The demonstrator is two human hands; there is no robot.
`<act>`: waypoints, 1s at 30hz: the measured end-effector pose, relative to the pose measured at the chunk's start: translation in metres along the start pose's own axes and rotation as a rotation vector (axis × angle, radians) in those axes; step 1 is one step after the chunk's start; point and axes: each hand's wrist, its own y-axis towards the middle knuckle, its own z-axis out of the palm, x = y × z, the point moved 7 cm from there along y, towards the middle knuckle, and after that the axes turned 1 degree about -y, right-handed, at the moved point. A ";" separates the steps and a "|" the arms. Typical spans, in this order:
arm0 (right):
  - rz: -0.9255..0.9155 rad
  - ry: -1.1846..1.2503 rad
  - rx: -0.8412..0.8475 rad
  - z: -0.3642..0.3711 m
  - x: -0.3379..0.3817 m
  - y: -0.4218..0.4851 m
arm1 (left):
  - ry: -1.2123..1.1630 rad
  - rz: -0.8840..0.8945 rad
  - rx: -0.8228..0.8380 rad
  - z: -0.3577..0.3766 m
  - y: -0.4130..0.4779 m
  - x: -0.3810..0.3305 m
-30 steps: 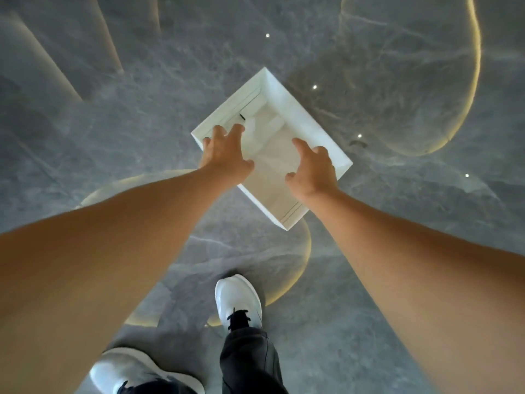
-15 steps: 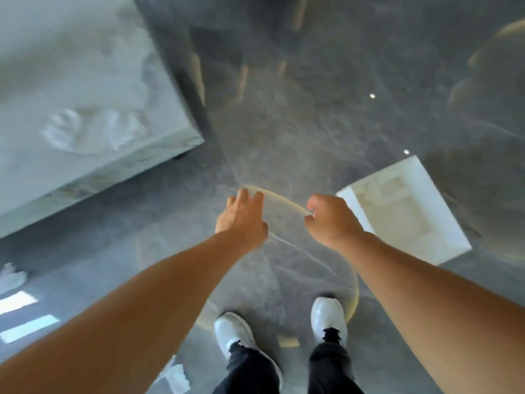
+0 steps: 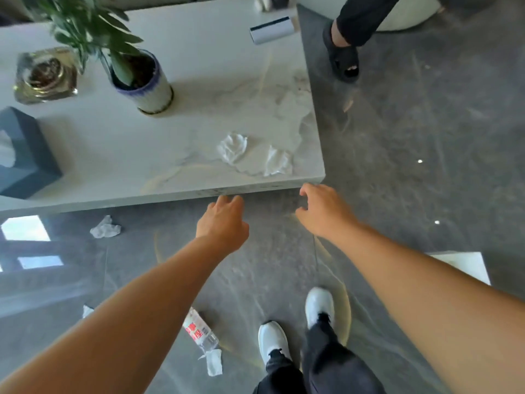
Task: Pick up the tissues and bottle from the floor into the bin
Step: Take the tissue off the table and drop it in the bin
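A clear plastic bottle with a red label lies on the grey floor under my left forearm. A crumpled white tissue lies just below it, another tissue sits near the table's edge at left, and a small one peeks out beside my left arm. Two crumpled tissues rest on the white marble table. The white bin shows as a corner behind my right forearm. My left hand and my right hand hover empty above the floor by the table's near edge, fingers loosely curled.
On the table stand a potted plant, a glass ashtray, a dark tissue box and a lint roller. Another person's foot in a black sandal rests at the far right. My white shoes are below.
Both hands have let go of the white bin and pulled away. My view has swung left, from the bin to the marble table and the litter on the floor.
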 end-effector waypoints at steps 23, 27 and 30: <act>-0.159 -0.247 -0.119 0.058 0.014 0.222 | 0.054 0.031 -0.079 0.015 0.260 0.011; -0.142 -0.166 -0.078 0.056 0.003 0.212 | 0.104 0.077 -0.007 0.021 0.245 0.005; -0.099 -0.114 -0.062 0.052 -0.012 0.196 | 0.150 0.156 0.029 0.023 0.223 -0.005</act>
